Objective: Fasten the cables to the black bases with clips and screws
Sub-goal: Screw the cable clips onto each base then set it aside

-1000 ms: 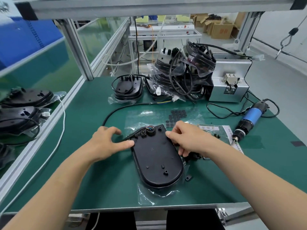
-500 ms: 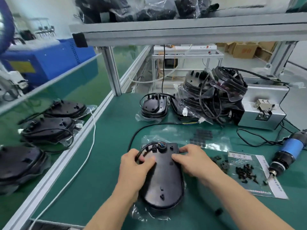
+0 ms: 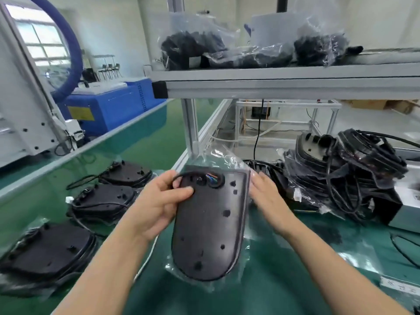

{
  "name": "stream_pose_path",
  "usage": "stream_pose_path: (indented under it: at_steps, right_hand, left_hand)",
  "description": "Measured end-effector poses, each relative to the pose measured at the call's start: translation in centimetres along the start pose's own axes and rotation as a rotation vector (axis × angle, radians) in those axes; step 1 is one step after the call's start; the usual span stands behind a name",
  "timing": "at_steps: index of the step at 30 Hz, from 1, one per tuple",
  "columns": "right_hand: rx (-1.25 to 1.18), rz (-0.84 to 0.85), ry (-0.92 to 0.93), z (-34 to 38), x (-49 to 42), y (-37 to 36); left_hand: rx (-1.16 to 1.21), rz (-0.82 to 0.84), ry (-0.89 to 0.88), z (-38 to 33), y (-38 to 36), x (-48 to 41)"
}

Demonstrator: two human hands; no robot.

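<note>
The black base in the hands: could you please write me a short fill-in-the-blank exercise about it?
1. The left hand grips the black base with its ____ pressed on top, by the cable loop.
2. The right hand touches the base's ____ edge.
3. The base sits in a clear ____ bag.
4. ____ other bases lie on the green surface to the left.
Missing words: thumb; right; plastic; three.

view: head, single | faces: forward-down over bench (image 3: 284, 298) | range: probably close, frame blurred
</note>
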State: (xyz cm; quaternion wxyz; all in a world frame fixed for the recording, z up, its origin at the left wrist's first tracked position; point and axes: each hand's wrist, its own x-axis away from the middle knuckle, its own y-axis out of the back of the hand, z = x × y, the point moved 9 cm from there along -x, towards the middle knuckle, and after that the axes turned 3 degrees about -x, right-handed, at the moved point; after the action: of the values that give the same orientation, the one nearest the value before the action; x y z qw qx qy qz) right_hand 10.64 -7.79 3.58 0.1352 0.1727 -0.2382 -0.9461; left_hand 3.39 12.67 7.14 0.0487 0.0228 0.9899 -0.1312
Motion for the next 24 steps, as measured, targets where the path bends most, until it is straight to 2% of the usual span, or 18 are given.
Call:
stream_pose_path:
  at_steps: [2, 5, 10, 12, 16, 20, 22, 23, 24]
  right_hand:
    - [0.173, 0.127, 0.011, 0.0, -2.5, -2.2]
    - [-0.018, 0.256, -0.1, -0.9, -4.8, -5.3]
    - [-0.087, 0.158, -0.183, -0.9, -9.3, -7.5]
    - [-0.267, 0.124, -0.285, -1.8, -10.7, -8.7]
    - [-0.596, 0.22, -0.401, -2.2, -13.5, -13.3]
    - [-0.794, 0.164, -0.461, -1.7, -17.0, -17.6]
    - [-0.715, 0.183, -0.468, -1.6, -17.9, -19.2]
    - [-0.527, 0.205, -0.433, -1.6, -18.1, -19.2]
    - [-0.212, 0.247, -0.378, -1.5, -18.1, -18.8]
  left_hand:
    - [0.091, -0.046, -0.063, -1.7, 1.5, -2.5]
    - [0.195, -0.197, -0.114, -2.3, 4.8, -6.7]
    - [0.439, -0.476, -0.039, 1.8, 11.7, -13.0]
    - [0.517, -0.549, -0.025, 3.1, 13.6, -15.0]
    - [0.492, -0.696, -0.044, 4.1, 17.1, -18.5]
    - [0.344, -0.851, -0.063, 3.9, 21.3, -20.9]
    - [0.268, -0.93, -0.081, 3.2, 23.8, -21.7]
    - [0.221, -0.967, -0.087, 2.8, 25.1, -21.9]
    - [0.172, -0.998, -0.093, 2.4, 26.4, -22.1]
